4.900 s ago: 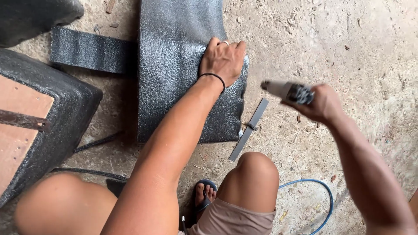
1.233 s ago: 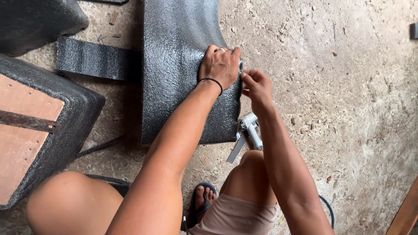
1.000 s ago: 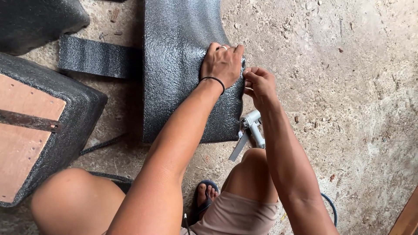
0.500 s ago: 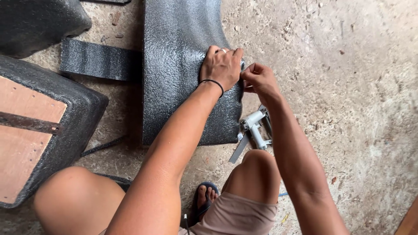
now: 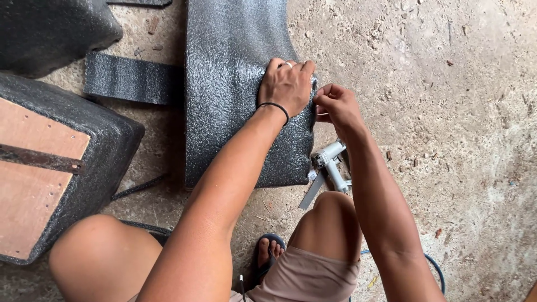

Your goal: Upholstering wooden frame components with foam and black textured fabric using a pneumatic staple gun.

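My left hand [image 5: 286, 85] lies flat on the black textured sheet [image 5: 238, 84], fingers spread a little and pressing down near its right edge; a thin black band sits on that wrist and a ring on one finger. My right hand [image 5: 334, 106] is just beside it at three o'clock, fingers pinched together at the sheet's edge — it grips something there, though I cannot tell whether it is the edge itself or some small thing against it.

The sheet runs from the top of my view down to about the middle, lying flat on the rough concrete floor [image 5: 447, 112]. At five o'clock from my right hand, under my forearm, a pale grey hand tool [image 5: 329, 162] rests on the floor with nobody holding it, and a flat grey metal strip [image 5: 311, 191] lies slanted just beside it, touching the sheet's lower right corner or very near it.

At nine o'clock from the sheet, a short black strip [image 5: 131, 78] of the same textured stuff lies crosswise, its end against the sheet's left edge. Further out, at eight o'clock, sits a black-covered panel [image 5: 95, 162] showing a brown wooden underside. My knees are bent at the bottom of the view — one sandalled foot [image 5: 267, 254] between them — and a blue hose [image 5: 433, 265] curves past at five o'clock.
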